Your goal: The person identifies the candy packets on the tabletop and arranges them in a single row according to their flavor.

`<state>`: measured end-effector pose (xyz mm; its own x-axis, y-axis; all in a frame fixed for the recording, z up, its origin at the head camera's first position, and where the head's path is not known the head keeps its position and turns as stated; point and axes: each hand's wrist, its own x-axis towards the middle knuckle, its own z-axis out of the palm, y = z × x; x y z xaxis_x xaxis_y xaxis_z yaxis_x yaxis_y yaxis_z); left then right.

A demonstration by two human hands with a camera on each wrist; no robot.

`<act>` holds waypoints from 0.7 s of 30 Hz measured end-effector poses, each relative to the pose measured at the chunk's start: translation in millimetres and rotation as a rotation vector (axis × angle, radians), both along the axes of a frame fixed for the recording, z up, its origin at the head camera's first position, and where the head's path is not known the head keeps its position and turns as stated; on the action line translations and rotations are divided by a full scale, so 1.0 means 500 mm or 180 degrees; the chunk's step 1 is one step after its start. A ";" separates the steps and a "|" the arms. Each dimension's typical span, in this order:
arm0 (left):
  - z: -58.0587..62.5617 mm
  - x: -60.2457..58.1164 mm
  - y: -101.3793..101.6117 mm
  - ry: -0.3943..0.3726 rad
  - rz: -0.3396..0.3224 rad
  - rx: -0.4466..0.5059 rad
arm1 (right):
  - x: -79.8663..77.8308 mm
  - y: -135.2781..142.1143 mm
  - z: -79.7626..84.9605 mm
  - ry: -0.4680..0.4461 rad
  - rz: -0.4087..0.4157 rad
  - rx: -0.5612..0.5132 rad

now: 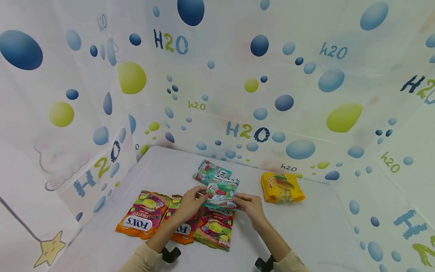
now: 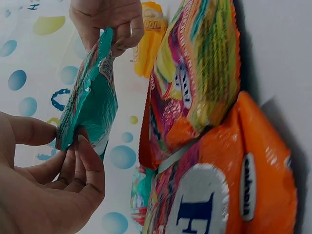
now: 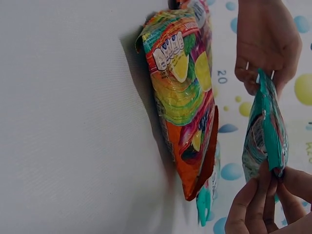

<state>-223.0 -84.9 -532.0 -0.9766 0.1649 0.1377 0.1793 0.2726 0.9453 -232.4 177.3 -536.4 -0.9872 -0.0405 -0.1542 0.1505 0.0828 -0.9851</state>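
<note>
A teal candy bag with cherries printed on it is held up between both hands, over the middle of the table. My left hand pinches one edge between thumb and fingers. The opposite edge is pinched by my right hand. Seen edge-on in the left wrist view, the teal bag bulges in its middle. Just below and nearer to me lies an orange and purple Fox's Fruits bag, its far end overlapped by the teal one. Another teal bag lies right behind, partly covered in the head view.
Two more Fox's Fruits bags lie to the left, one at the far left and one partly behind my left forearm. A yellow packet with a mango picture sits at the right. Patterned sheets rise behind the white table.
</note>
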 end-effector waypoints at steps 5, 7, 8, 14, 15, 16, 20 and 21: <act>-0.005 0.004 0.008 0.0015 -0.0052 0.0077 | 0.007 0.013 -0.002 -0.0013 0.0004 0.0007; -0.006 0.005 0.011 0.0019 -0.0098 0.0106 | 0.011 0.018 -0.002 0.0003 0.0006 0.0021; -0.006 0.006 0.012 0.0014 -0.0121 0.0111 | 0.013 0.020 -0.002 0.0002 -0.0003 0.0034; -0.005 0.014 0.022 0.0003 -0.0155 0.0090 | 0.025 0.027 -0.001 -0.0048 -0.0082 0.0088; -0.005 0.016 0.023 0.0008 -0.0155 0.0086 | 0.028 0.028 0.000 -0.0049 -0.0084 0.0089; -0.006 0.017 0.025 0.0013 -0.0156 0.0074 | 0.030 0.029 0.001 -0.0044 -0.0086 0.0088; -0.007 0.022 0.031 0.0043 -0.0205 -0.0005 | 0.044 0.036 0.004 -0.0029 -0.0084 0.0095; -0.008 0.024 0.032 0.0045 -0.0228 -0.0033 | 0.047 0.038 0.004 -0.0030 -0.0087 0.0092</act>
<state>-211.2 -68.8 -535.9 -0.9602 0.2360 0.1493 0.2121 0.2683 0.9397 -209.1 196.5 -534.4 -0.9864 -0.0090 -0.1642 0.1623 0.1069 -0.9809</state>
